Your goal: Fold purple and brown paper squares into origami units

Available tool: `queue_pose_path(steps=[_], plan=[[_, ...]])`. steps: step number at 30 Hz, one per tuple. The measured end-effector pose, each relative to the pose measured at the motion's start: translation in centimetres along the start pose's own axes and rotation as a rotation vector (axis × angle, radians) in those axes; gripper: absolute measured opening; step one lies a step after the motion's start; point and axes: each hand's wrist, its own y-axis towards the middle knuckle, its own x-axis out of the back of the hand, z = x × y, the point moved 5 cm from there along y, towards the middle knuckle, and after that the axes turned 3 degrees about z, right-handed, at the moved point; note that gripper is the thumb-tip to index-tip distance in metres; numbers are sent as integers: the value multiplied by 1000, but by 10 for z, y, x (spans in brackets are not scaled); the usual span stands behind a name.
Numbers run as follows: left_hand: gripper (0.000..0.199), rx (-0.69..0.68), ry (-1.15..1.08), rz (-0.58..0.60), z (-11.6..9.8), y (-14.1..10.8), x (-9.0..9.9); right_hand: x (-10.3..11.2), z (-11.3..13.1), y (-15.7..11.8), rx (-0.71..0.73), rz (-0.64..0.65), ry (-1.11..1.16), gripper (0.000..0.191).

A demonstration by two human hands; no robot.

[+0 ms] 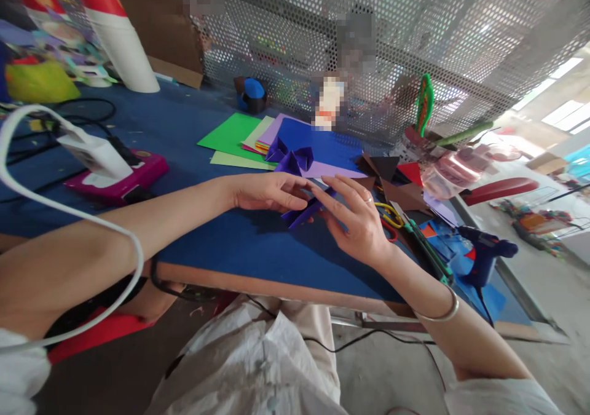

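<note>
We find a crinkled off-white shirt [221, 366], its front fastened with pale round buttons [271, 403]. We note that the left sleeve [23, 363] and right sleeve [500, 396], of matching fabric, end near the elbows. Below the shirt we record cream trousers [316, 332]. We observe a thin ring [368, 200] on one finger of the right hand [357, 224] and a smooth, silver-toned bangle [450, 310] above the wrist.

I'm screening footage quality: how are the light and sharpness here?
Head view: soft shadows beneath the left hand and right hand on the blue tabletop; glaring windows upper right; left edge blurred, with a red-banded white tube slanting; blocky pixelation around the grey perforated screen.
</note>
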Motion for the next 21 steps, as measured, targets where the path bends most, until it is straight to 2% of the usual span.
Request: queue_pose_path(steps=[5,9,12,15,18,21], plan=[[52,-36,-122,-176,-2,0,9,8,-6,1,-51,-93,13,27],[49,-95,-165,-219,-2,3,15,8,-17,-1,-205,-111,37,16],[48,-147,-183,-240,-2,5,18,0,-27,-4,-308,-67,72,19],[48,-169,-192,-249,-2,5,20,-7,-32,-7,-328,-21,94,28],[52,-182,-193,-249,-1,6,20,-11,-30,-7,-265,21,139,40],[56,-194,-197,-244,-1,7,18,-13,-20,-4,-163,116,138,51]])
